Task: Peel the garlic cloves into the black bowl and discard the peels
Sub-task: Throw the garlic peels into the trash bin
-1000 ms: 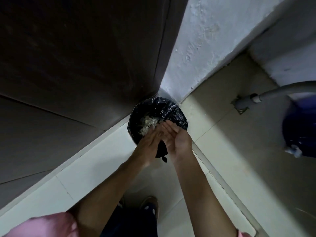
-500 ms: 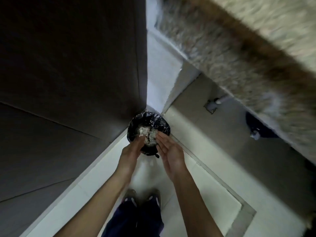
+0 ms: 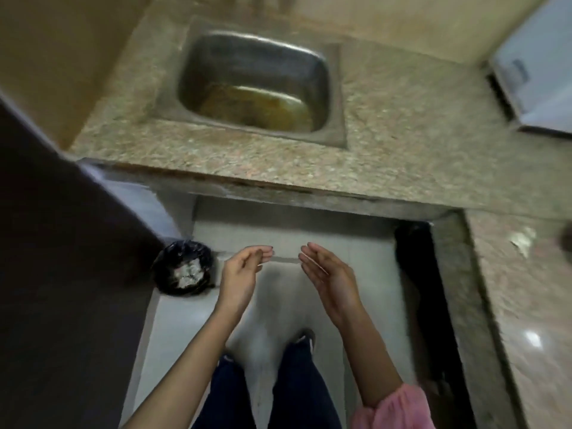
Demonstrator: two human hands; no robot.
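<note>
Looking down, we see the garlic peels (image 3: 186, 271) lying in a pale heap inside the small round bin (image 3: 185, 247), which has a black bag in it. The bin stands on the floor in the corner, next to a dark door (image 3: 62, 289) on the left and under the edge of the counter (image 3: 402, 140).

Our left hand (image 3: 240, 274) hangs just to the right of the bin and does not touch it. Its fingers are bent loosely, and we see nothing in them. Our right hand (image 3: 328, 275) is near the left hand but apart from it. Its palm is turned inward, its fingers are almost straight, and it holds nothing.

Up in the speckled stone counter is a metal sink (image 3: 238, 58) with brown, dirty water (image 3: 257, 111) at the bottom. A white box (image 3: 532, 78) sits at the far right. Below us are dark trousers (image 3: 297, 391) and a pink sleeve (image 3: 393, 408) on the right arm.
</note>
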